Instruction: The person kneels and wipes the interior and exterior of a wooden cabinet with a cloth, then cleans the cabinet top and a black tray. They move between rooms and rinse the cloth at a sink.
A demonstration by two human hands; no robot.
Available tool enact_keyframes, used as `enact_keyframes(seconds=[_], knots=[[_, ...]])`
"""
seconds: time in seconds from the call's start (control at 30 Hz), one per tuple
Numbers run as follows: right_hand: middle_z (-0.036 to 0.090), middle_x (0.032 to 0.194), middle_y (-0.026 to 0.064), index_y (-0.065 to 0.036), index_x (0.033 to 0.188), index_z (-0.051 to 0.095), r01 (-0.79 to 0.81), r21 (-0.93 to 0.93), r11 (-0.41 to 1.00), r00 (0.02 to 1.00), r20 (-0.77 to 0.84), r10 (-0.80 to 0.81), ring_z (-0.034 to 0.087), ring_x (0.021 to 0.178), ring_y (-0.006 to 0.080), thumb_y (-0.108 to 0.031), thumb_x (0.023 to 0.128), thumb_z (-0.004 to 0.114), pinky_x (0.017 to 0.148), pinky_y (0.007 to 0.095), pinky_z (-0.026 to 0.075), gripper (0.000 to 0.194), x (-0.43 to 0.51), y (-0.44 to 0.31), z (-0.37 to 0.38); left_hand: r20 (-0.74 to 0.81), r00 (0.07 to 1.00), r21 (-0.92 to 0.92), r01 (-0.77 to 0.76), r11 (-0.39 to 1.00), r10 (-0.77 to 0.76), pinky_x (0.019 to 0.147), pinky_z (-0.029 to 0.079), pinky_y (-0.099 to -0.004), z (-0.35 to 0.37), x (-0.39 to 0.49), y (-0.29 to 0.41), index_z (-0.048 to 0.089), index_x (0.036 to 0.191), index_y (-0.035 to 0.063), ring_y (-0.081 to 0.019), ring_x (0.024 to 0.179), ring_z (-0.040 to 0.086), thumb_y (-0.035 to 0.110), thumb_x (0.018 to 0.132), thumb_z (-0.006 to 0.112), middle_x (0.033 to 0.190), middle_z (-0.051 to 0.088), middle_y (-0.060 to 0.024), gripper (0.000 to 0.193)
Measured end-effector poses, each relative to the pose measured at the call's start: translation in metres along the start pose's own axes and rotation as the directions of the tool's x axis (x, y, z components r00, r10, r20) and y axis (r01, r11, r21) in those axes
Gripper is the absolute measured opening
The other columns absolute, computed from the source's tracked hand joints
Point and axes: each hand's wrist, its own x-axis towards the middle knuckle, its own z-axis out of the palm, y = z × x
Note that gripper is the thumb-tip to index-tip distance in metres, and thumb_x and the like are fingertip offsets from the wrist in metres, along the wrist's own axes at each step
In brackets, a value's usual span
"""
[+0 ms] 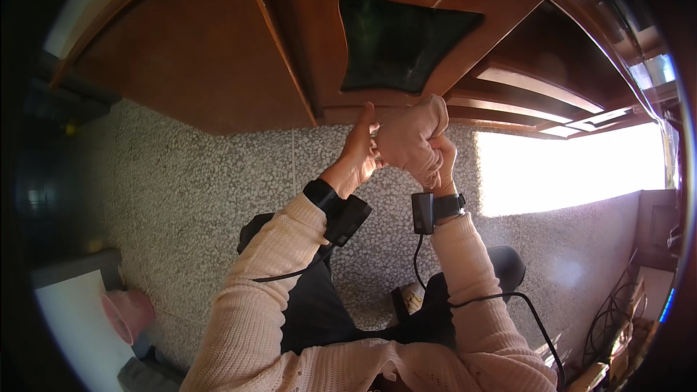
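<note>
A pale pink cloth (pixel 411 133) is bunched up in my right hand (pixel 445 155), whose fingers are mostly hidden behind its folds. My left hand (pixel 359 152) is just left of the cloth, thumb raised and fingers spread. Its fingertips come up to the cloth's edge; whether they touch it is hard to tell. Both hands are above the floor, in front of a reddish-brown wooden cabinet (pixel 179 60). A dark, glossy panel (pixel 408 43) with curved sides is set into the cabinet front, just beyond the cloth.
Speckled terrazzo floor (pixel 179 190) spreads around my bent legs. Bright sunlight (pixel 566 169) falls on the right, beside wooden slats (pixel 539 90). At lower left is a pink bin (pixel 128 313). A dark wire frame (pixel 612 310) stands at lower right. Cables trail from black wrist-worn devices (pixel 348 220).
</note>
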Motion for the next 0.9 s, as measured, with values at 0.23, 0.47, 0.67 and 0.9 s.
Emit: enact_keyframes(seconds=[0.23, 0.47, 0.67, 0.9], knots=[[0.066, 0.11, 0.02, 0.008, 0.12, 0.056, 0.113, 0.011, 0.993, 0.987, -0.116, -0.112, 0.065, 0.101, 0.031, -0.014, 0.079, 0.05, 0.092, 0.0411, 0.055, 0.047, -0.039, -0.008, -0.027, 0.363, 0.924, 0.24, 0.035, 0.97, -0.123, 0.09, 0.052, -0.0388, -0.002, -0.002, -0.006, 0.058, 0.125, 0.0035, -0.0199, 0.105, 0.062, 0.049, 0.099, 0.054, 0.115, 0.065, -0.0097, 0.053], [0.061, 0.124, 0.0201, 0.006, 0.129, 0.051, 0.19, 0.236, 0.953, 0.929, -0.357, -0.097, 0.063, 0.11, 0.0301, -0.018, 0.094, 0.046, 0.1, 0.0411, 0.052, 0.043, -0.041, 0.026, -0.056, 0.231, 0.864, 0.174, -0.489, 0.855, 0.448, 0.085, 0.052, -0.0301, 0.0, 0.002, -0.016, 0.064, 0.119, 0.0019, -0.0174, 0.097, 0.066, 0.029, 0.098, 0.062, 0.109, 0.068, -0.0056, 0.034], [0.054, 0.14, 0.0166, -0.002, 0.145, 0.041, 0.082, 0.243, 0.967, 0.996, -0.048, -0.072, 0.056, 0.125, 0.0284, -0.044, 0.106, 0.04, 0.105, 0.0423, 0.048, 0.057, -0.02, 0.061, -0.059, 0.622, 0.747, 0.78, -0.618, -0.097, 0.233, 0.091, 0.052, -0.0357, -0.004, -0.002, -0.031, 0.071, 0.12, 0.0071, -0.0248, 0.098, 0.069, 0.028, 0.099, 0.061, 0.111, 0.071, -0.0152, 0.031], [0.064, 0.121, 0.0137, -0.001, 0.131, 0.054, 0.206, 0.031, 0.978, 0.934, -0.303, -0.187, 0.067, 0.104, 0.0216, -0.023, 0.105, 0.049, 0.085, 0.0313, 0.058, 0.034, 0.005, 0.055, -0.069, 0.429, 0.833, 0.836, -0.513, 0.196, 0.349, 0.087, 0.055, -0.0369, -0.016, 0.01, -0.016, 0.065, 0.127, 0.0052, -0.0282, 0.101, 0.07, 0.028, 0.098, 0.062, 0.111, 0.072, -0.0177, 0.037]])
